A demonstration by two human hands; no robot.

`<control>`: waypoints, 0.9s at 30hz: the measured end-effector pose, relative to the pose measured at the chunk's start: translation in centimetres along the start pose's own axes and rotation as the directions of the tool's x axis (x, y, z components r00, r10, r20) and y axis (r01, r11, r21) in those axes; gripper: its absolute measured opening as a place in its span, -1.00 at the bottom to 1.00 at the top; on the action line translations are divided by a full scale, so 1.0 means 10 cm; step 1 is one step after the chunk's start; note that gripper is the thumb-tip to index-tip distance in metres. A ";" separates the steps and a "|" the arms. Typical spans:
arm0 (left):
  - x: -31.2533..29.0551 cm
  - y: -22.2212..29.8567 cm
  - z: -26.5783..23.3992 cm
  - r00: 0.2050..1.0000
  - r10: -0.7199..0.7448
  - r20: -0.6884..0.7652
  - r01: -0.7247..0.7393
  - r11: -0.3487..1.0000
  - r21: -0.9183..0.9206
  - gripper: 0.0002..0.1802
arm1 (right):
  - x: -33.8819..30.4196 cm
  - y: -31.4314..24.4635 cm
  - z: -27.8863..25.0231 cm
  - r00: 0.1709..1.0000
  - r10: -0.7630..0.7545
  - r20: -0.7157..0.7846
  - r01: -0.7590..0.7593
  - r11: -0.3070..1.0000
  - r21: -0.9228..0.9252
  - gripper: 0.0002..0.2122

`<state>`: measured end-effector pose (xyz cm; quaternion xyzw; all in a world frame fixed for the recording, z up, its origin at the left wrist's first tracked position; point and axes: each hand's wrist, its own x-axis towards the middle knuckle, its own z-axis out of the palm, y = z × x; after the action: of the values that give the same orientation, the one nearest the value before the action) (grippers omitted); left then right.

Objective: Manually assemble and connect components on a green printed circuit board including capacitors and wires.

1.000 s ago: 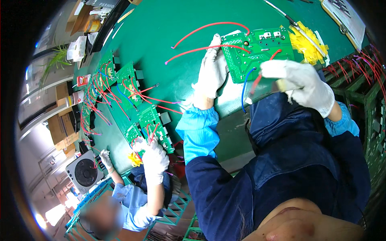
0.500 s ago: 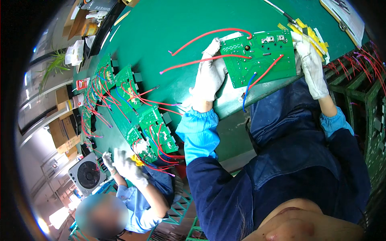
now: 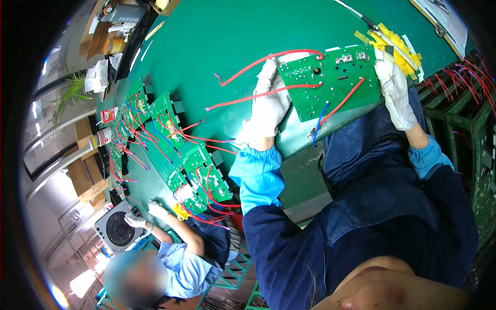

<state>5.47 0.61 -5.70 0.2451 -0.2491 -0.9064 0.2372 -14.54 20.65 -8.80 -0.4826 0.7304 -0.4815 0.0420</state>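
We see the underside of the green circuit board (image 3: 310,98) hidden, along with most of the left hand's (image 3: 269,107) fingers, which reach behind its left part. The right hand's (image 3: 395,93) fingertips are hard to make out at the right edge. We lose part of the clipboard (image 3: 445,32) past the upper-right rim. Whether the board touches the green surface (image 3: 212,39) we cannot tell; it is at the near edge, in front of our body.

Its long axis runs left to right, the right end slightly higher, with the soldered face toward us. Two red wires (image 3: 258,97) stretch leftward from it; a third slants down toward the blue wire (image 3: 319,121), which hangs over the near edge.

Both gloved hands are closed on the board, one at each end, with little gap in the fingers. Our left forearm rises almost straight up; our right one leans inward, its wrist below the yellow strips (image 3: 391,42).
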 end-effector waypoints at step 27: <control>-0.45 -0.11 -0.10 0.967 0.252 -0.023 -0.206 0.837 0.508 -0.52 | -0.06 0.27 0.12 0.994 -0.105 0.030 0.108 0.987 -0.122 -0.61</control>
<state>9.14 3.53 -5.63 0.3067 -0.4925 -0.7636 0.2831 -15.35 20.54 -11.67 -0.5280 0.7314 -0.4315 -0.0051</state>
